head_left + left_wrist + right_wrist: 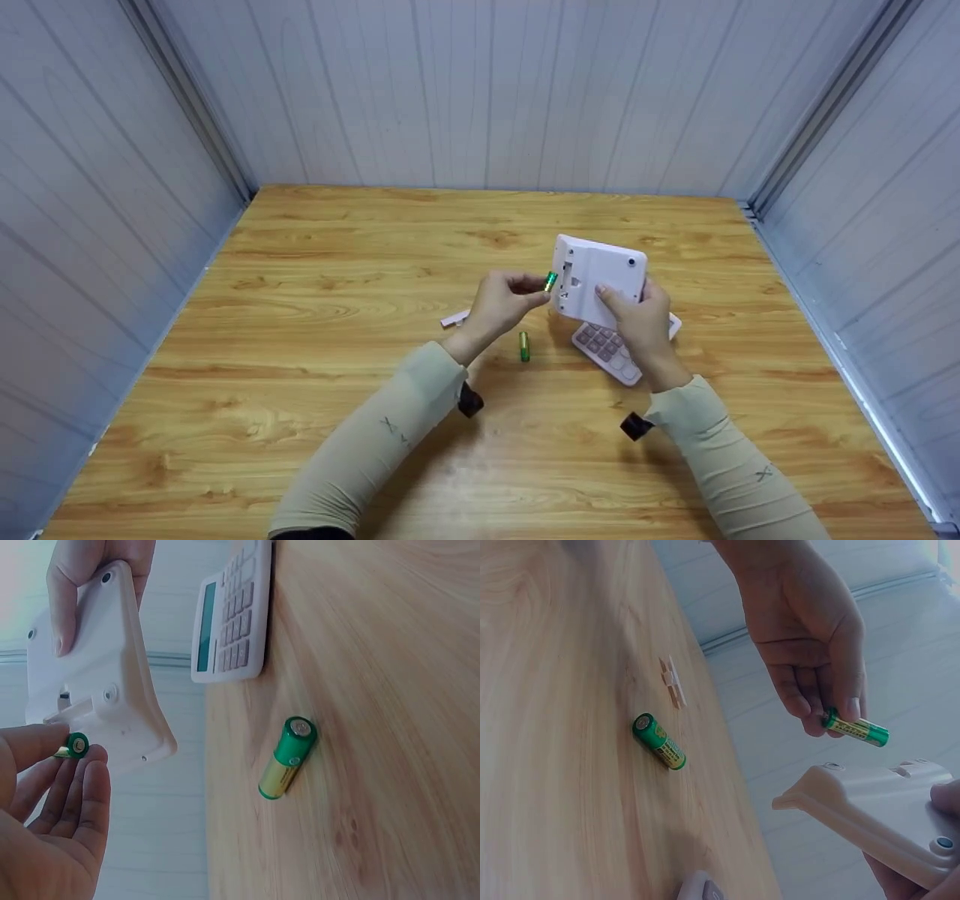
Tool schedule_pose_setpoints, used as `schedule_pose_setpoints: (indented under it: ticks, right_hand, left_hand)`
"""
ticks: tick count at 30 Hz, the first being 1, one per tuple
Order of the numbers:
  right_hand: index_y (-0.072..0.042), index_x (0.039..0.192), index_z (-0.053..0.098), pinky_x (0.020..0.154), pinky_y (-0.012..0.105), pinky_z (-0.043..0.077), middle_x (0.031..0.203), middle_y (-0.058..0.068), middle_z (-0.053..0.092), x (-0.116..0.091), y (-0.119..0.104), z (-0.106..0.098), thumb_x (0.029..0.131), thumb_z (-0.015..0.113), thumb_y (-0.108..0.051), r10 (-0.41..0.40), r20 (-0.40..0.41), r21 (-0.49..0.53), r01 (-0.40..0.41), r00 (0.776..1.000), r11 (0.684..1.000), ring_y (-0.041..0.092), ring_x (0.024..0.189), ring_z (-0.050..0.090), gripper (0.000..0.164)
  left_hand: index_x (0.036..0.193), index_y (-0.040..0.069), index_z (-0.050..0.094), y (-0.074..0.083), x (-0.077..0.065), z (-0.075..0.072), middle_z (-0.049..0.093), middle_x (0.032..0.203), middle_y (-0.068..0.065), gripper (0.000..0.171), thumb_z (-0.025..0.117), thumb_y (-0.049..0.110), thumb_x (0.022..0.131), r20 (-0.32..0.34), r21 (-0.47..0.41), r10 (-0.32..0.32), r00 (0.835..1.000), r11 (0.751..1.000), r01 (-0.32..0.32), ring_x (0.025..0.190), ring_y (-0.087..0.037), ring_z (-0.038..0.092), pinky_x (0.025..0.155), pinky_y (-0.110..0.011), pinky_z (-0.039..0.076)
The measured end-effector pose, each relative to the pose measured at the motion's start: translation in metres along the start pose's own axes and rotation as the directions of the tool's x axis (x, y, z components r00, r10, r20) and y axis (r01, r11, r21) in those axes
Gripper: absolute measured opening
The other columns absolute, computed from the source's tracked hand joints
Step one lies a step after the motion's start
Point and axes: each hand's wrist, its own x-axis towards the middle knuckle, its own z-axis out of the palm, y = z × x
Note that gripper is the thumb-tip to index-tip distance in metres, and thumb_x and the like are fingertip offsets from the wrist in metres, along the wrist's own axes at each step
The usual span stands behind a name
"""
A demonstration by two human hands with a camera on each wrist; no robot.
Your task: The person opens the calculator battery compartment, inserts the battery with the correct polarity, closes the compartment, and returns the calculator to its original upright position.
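Note:
My right hand point(643, 321) holds a white calculator point(607, 266) above the table, thumb across its back and fingers behind. The open battery slot point(567, 276) faces my left hand point(501, 306). Between thumb and fingertips, the left hand pinches a green and gold AA-type battery point(859, 729) close beside the slot. A second such battery point(524, 346) lies on the table below the hands. Past the left wrist is a small white battery cover point(673, 681), partly hidden by that wrist in the head view.
Another calculator point(609, 354) with pinkish keys lies face up on the table beneath the right hand, which covers part of it. The wood-patterned table point(337, 255) is bounded by pale panel walls point(465, 97) at the back and sides.

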Motion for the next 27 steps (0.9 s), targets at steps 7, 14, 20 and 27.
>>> schedule_pose_setpoints:
  ticks: [7, 14, 20, 27]
  right_hand:
    - [0.006, 0.139, 0.063, 0.087, 0.028, 0.067, 0.135, 0.030, 0.071, -0.001, -0.001, 0.002, 0.101, 0.073, -0.005, -0.002, 0.005, 0.015, 0.002, 1.000, 1.000, 0.015, 0.104, 0.077, 0.041]
    - [0.007, 0.139, 0.063, 0.087, 0.028, 0.067, 0.134, 0.031, 0.071, -0.002, -0.002, 0.004, 0.101, 0.073, -0.004, 0.000, -0.002, 0.006, 0.000, 1.000, 1.000, 0.018, 0.105, 0.077, 0.041]
    - [0.006, 0.139, 0.063, 0.086, 0.027, 0.067, 0.133, 0.029, 0.072, -0.003, -0.004, 0.006, 0.100, 0.074, -0.003, -0.017, 0.007, 0.018, 0.017, 1.000, 1.000, 0.014, 0.104, 0.077, 0.041]
    - [0.005, 0.139, 0.064, 0.086, 0.026, 0.066, 0.132, 0.028, 0.073, -0.005, -0.006, 0.007, 0.101, 0.074, -0.006, -0.025, 0.030, 0.014, 0.025, 0.999, 1.000, 0.011, 0.103, 0.077, 0.040]
  left_hand:
    - [0.115, 0.005, 0.084, 0.003, 0.000, 0.007, 0.083, 0.113, -0.010, 0.019, 0.082, 0.009, 0.097, 0.007, -0.014, -0.019, 1.000, 1.000, 0.019, 0.102, -0.019, 0.078, 0.091, -0.033, 0.065]
    - [0.115, 0.005, 0.084, 0.006, -0.001, 0.009, 0.083, 0.114, -0.010, 0.018, 0.081, 0.009, 0.097, 0.000, -0.033, -0.023, 1.000, 0.999, 0.023, 0.105, -0.019, 0.078, 0.092, -0.033, 0.065]
    - [0.114, 0.003, 0.084, 0.006, 0.000, 0.012, 0.083, 0.111, -0.011, 0.019, 0.081, 0.007, 0.096, -0.009, -0.059, -0.010, 1.000, 0.998, 0.009, 0.102, -0.018, 0.078, 0.090, -0.030, 0.065]
    - [0.115, 0.003, 0.084, 0.007, 0.000, 0.014, 0.083, 0.109, -0.011, 0.020, 0.081, 0.009, 0.096, -0.044, -0.046, -0.001, 0.999, 0.999, -0.001, 0.097, -0.016, 0.076, 0.086, -0.028, 0.064]
